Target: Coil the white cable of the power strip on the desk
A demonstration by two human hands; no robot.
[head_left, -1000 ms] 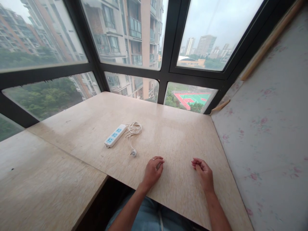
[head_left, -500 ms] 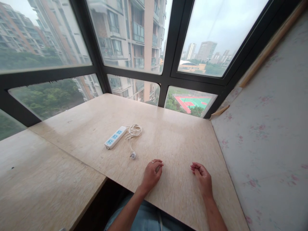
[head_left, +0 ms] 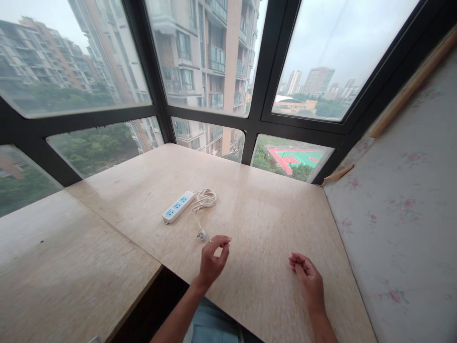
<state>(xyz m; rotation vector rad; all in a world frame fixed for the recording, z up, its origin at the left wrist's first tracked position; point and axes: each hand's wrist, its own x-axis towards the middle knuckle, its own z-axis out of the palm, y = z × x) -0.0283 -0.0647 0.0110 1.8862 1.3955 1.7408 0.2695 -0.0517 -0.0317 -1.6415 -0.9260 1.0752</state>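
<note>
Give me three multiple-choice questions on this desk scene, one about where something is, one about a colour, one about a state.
1. Where does the white power strip with blue sockets lie on the pale wooden tabletop?
A. beyond the left hand, toward the window
B. under the right hand
C. on the flowered wall covering

2. What colour are the strip's socket faces?
A. red
B. blue
C. black

3. How is the white cord lying?
A. stretched straight to the wall
B. loosely coiled beside the strip, its plug lying free
C. wrapped round the strip

Answers:
1 A, since the strip sits farther up the table than the left hand.
2 B, since the faces show light blue.
3 B, since loops lie by the strip's end and the plug rests on the wood near the left hand; the right hand holds nothing.
</note>
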